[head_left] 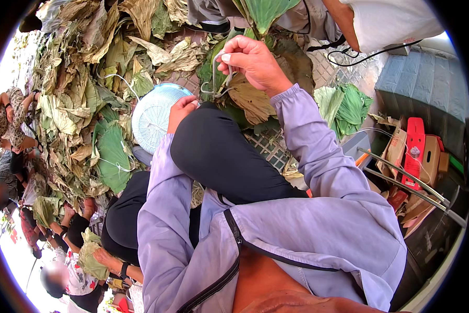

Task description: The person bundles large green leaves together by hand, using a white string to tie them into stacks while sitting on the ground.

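My right hand (251, 61) is raised over the brown and green leaves, with its fingers pinched on a thin grey strip (229, 75) that hangs down in loops. Beneath the strip is a pile of large round leaves (253, 101). My left hand (180, 113) is lower, beside my black-clad knee (208, 151), with its fingers curled; what they hold, if anything, is hidden. Just behind it lies a pale blue round plastic woven item (151, 117), with a white string across it. Both my forearms are in lilac sleeves.
Dried leaves (62, 104) are heaped to the left, where several co-workers (7, 117) sit, one hand holding a leaf. Another person (370, 23) is at the top. At right are green leaves (352, 109), a grey box (417, 86), cardboard pieces (427, 161) and metal bars (417, 193).
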A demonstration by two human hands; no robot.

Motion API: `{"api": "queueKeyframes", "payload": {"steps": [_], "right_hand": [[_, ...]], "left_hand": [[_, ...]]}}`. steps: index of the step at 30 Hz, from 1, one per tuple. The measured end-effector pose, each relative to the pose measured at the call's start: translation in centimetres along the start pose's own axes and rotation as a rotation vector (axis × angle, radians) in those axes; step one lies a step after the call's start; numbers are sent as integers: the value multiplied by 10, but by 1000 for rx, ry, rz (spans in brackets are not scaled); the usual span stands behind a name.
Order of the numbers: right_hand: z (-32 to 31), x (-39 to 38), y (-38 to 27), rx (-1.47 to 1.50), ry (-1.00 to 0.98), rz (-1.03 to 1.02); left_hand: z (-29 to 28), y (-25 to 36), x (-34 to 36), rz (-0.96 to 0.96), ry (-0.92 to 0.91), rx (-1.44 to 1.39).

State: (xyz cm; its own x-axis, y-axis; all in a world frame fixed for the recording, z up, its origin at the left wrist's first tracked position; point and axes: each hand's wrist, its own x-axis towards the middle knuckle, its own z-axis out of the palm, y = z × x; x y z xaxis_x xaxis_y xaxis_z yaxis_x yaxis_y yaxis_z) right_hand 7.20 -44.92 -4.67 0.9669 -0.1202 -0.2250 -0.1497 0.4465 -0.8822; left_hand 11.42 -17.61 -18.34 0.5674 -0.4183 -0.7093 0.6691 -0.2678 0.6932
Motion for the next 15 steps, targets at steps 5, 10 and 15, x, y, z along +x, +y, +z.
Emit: {"api": "queueKeyframes", "payload": {"steps": [5, 10, 15], "right_hand": [[27, -1, -21, -30, -86, -53], [48, 0, -42, -6, -135, -129], [73, 7, -70, 61, -198, -273]], "left_hand": [[13, -17, 34, 229, -130, 272], [28, -15, 38, 360, -237, 352], [20, -19, 38, 197, -219, 235]]}}
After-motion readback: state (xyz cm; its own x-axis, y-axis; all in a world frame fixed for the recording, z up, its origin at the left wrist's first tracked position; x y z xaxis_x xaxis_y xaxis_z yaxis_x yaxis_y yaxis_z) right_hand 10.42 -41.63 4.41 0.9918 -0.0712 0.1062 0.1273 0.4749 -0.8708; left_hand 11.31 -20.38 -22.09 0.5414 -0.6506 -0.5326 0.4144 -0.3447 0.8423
